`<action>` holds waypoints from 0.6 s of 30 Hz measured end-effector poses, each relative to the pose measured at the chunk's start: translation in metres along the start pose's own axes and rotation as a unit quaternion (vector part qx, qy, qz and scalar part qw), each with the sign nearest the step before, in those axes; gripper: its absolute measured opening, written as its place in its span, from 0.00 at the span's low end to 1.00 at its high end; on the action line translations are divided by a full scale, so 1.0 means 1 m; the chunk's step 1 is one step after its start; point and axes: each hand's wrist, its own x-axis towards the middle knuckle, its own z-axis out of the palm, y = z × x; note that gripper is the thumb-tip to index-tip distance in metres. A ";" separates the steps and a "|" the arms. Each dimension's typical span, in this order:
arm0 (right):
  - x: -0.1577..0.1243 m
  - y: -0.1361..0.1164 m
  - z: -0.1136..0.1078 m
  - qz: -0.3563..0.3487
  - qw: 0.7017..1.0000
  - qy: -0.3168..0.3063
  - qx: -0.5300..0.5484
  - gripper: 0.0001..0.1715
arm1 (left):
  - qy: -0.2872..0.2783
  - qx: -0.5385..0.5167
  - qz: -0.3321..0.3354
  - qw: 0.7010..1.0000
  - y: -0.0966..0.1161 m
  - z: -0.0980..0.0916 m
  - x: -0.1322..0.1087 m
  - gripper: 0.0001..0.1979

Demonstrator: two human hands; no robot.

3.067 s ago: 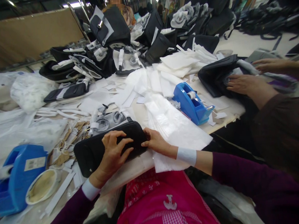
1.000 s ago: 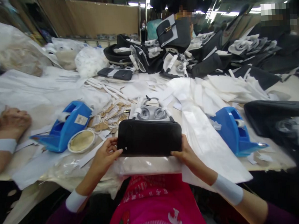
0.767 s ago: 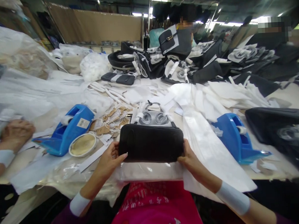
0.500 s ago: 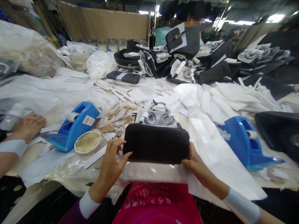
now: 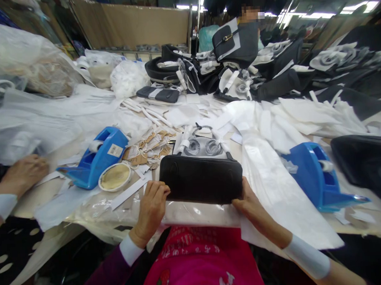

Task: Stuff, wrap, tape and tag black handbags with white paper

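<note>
A black handbag (image 5: 201, 180) lies at the table's near edge with a smooth, rounded-corner panel facing me. Behind that panel show its grey side (image 5: 205, 147) and white-wrapped straps. My right hand (image 5: 249, 202) grips the bag's right end, thumb at the lower corner. At the lower left corner my left hand (image 5: 153, 205) is closed, fingertips pinched together against the edge; whether something small is also between them is hidden.
Blue tape dispensers (image 5: 97, 158) (image 5: 318, 176) stand on both sides. Left of me are a round tub (image 5: 115, 177), a heap of tags (image 5: 147, 147) and a co-worker's hand (image 5: 26, 174). White sheets (image 5: 268, 168) lie to the right, and black bags (image 5: 202, 74) pile up behind.
My left hand has closed from a spread thumb and fingers into a pinch at the bag's left edge. The right hand keeps its grip. The co-worker's hand has shifted left.
</note>
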 end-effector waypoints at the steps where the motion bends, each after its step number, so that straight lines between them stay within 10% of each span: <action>1: 0.000 -0.001 0.000 0.002 1.000 0.001 -0.002 0.38 | -0.004 0.003 0.000 1.000 0.000 0.000 0.000 0.06; 18: 0.000 0.002 -0.001 -0.004 1.000 -0.003 0.024 0.39 | -0.021 -0.020 -0.006 1.000 0.009 -0.011 -0.011 0.07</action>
